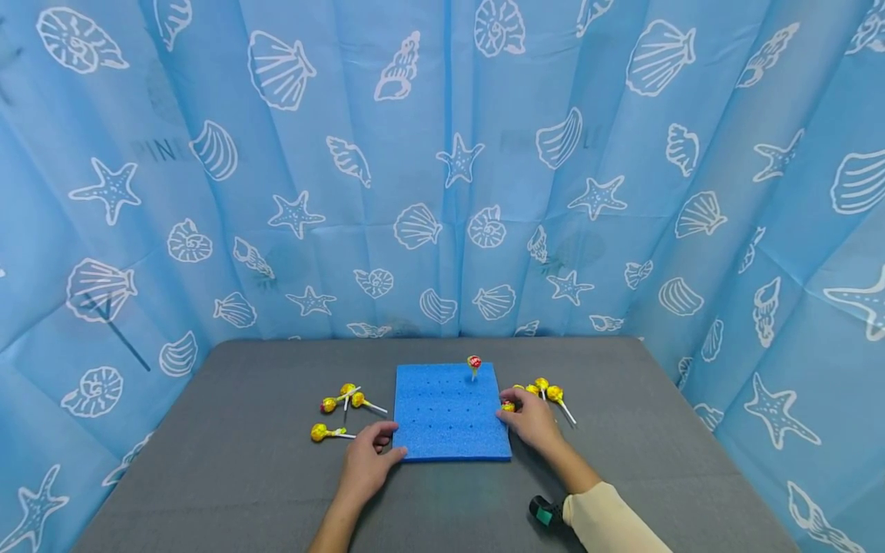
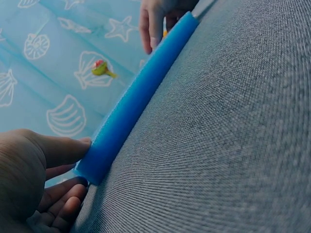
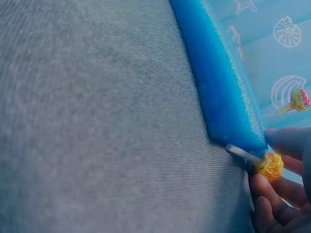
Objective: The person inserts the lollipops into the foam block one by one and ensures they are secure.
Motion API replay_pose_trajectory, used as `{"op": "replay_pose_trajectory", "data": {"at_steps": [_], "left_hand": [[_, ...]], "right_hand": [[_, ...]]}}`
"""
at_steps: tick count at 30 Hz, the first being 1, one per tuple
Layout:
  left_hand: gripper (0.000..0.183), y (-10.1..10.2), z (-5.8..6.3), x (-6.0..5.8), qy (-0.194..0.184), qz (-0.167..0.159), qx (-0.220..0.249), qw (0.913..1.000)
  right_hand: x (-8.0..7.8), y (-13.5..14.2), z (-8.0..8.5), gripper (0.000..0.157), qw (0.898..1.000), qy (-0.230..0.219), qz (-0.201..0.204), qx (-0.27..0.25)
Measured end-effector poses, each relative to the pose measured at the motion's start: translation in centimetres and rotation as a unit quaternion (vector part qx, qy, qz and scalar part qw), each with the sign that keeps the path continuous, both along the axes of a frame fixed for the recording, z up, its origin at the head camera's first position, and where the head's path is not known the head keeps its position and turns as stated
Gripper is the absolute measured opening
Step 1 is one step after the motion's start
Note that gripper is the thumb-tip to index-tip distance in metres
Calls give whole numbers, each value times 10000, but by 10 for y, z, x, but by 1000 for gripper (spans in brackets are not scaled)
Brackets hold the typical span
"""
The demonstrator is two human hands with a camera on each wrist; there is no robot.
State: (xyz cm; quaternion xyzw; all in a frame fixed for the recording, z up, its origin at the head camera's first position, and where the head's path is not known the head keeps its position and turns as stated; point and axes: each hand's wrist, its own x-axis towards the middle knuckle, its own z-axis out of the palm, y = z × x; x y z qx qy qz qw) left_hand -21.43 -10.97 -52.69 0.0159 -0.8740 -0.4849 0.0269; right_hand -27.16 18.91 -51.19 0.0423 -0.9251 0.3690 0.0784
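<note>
A blue foam board [image 1: 449,442] with rows of small holes lies on the table. One lollipop [image 1: 474,362] in a red and yellow wrapper stands upright in its far right part. My left hand [image 1: 369,461] grips the board's left edge, thumb [image 2: 70,149] against the near corner and the other fingers curled beside it. At the right edge, my right hand [image 1: 534,424] holds the board's side with thumb and fingers. A yellow-wrapped lollipop [image 3: 271,166] sits between that thumb and fingers, its white stick pointing along the foam's near side.
Left of the board lie several yellow lollipops [image 1: 357,399], one of them [image 1: 319,432] nearer my left hand. More lollipops [image 1: 555,394] lie beyond my right hand. A dark strap-like object [image 1: 544,510] is by my right sleeve [image 1: 608,514]. A blue shell-print curtain [image 1: 429,269] surrounds the grey table [image 1: 276,476].
</note>
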Motion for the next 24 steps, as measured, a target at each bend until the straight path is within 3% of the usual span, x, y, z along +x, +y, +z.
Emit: {"op": "replay_pose_trajectory", "data": {"at_steps": [24], "left_hand": [[38,-2,0,1,94,-82,0,9999]], "right_hand": [[-9,2,8,25,9995,162,138,-220]]}}
